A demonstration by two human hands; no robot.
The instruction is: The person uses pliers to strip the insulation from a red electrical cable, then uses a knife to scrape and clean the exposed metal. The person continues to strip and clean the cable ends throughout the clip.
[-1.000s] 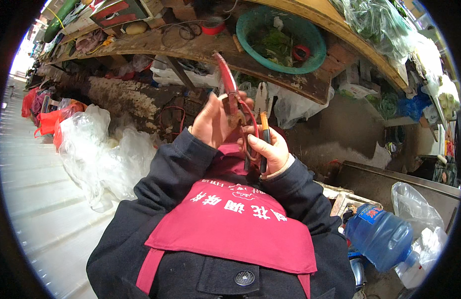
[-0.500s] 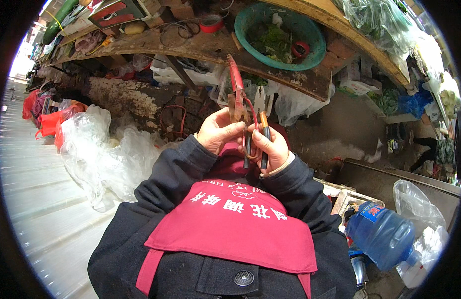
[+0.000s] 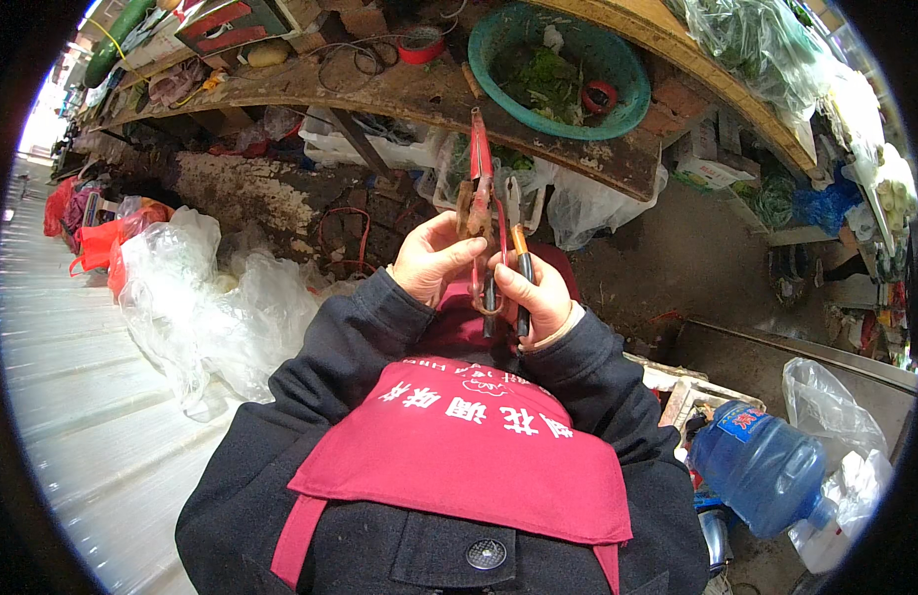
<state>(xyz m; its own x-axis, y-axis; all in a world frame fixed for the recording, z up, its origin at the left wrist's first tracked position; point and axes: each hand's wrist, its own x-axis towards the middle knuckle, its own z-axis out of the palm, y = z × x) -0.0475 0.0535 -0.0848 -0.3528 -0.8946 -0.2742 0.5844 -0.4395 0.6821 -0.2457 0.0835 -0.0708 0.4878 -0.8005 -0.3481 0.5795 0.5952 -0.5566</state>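
My left hand [image 3: 429, 263] is closed on a worn, rusty red-handled tool [image 3: 481, 154], apparently shears, held upright with its thumb across the middle. My right hand [image 3: 544, 299] grips pliers [image 3: 521, 268] with orange-and-black handles, their metal jaws pointing up beside the red tool. The right thumb and fingers are also close to the red tool's lower loop; whether they touch it I cannot tell.
Ahead is a dirty wooden shelf [image 3: 399, 99] with a teal basin [image 3: 489, 69] of greens and red tape [image 3: 419, 48]. Clear plastic bags [image 3: 201, 307] lie left. A blue water jug [image 3: 751, 471] and steel surface [image 3: 826, 362] are right.
Over the last second the red tool has tilted more upright and shifted right. My left thumb has come across its middle, and the pliers are held slightly more upright.
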